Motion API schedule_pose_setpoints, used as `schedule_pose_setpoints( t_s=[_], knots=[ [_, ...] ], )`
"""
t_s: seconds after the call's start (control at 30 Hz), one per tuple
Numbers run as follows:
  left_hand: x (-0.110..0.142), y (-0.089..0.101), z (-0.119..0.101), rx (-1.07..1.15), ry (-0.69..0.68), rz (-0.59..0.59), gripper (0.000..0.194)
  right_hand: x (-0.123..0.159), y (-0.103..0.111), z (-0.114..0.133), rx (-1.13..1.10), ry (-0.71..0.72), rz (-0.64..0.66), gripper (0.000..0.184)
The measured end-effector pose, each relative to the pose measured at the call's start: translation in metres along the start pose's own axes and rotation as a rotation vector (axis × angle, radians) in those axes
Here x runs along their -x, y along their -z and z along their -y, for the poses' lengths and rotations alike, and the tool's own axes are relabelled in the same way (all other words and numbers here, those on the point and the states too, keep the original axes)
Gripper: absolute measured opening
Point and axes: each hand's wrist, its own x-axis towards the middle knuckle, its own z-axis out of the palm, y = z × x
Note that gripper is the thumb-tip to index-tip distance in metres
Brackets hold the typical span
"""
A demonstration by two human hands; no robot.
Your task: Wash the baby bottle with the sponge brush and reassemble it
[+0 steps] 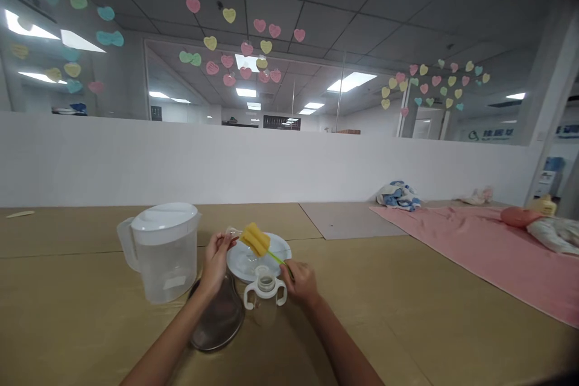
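Observation:
My right hand point(298, 280) is closed round the green handle of a bottle brush with a yellow sponge head point(256, 239). In my left hand point(219, 253), fingers pinch a small clear piece point(234, 233), perhaps a bottle cap; its exact kind is hard to make out. The sponge touches or nearly touches that piece. Below the brush lies a white bowl point(283, 242) holding something clear. Nearer to me stands an uncapped baby bottle point(266, 283) with two white handles. Under my left wrist is a dark metal tray point(219, 319), partly hidden by the forearm.
A lidded clear pitcher point(167, 259) stands left of my left hand. On the right lies a pink cloth point(488, 253) with a doll-like figure point(522, 217) on it. A crumpled blue and white cloth point(398, 196) rests against the low white wall point(271, 163) behind the table.

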Motion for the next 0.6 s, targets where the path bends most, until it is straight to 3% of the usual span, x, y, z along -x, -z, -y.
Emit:
schedule_pose_setpoints(
  t_s=[0.07,0.23,0.37,0.47,0.6],
  knots=[
    [0.004,0.015,0.008,-0.059,-0.023,-0.048,0.040,0.000,0.001,0.001,-0.022,-0.020,-0.027,0.033],
    [0.012,0.055,0.026,-0.406,-0.041,-0.111,0.043,0.000,0.002,-0.001,-0.050,-0.224,-0.031,0.034],
    [0.011,0.065,0.030,-0.593,-0.107,-0.090,0.056,0.001,0.000,-0.004,-0.049,-0.249,0.005,0.034],
    [0.011,0.065,0.032,-0.647,-0.099,0.040,0.061,0.002,-0.001,-0.002,-0.062,-0.236,0.028,0.033],
    [0.015,0.066,0.033,-0.898,-0.107,0.297,0.026,0.003,-0.001,0.000,-0.067,-0.245,0.050,0.034]
  ],
)
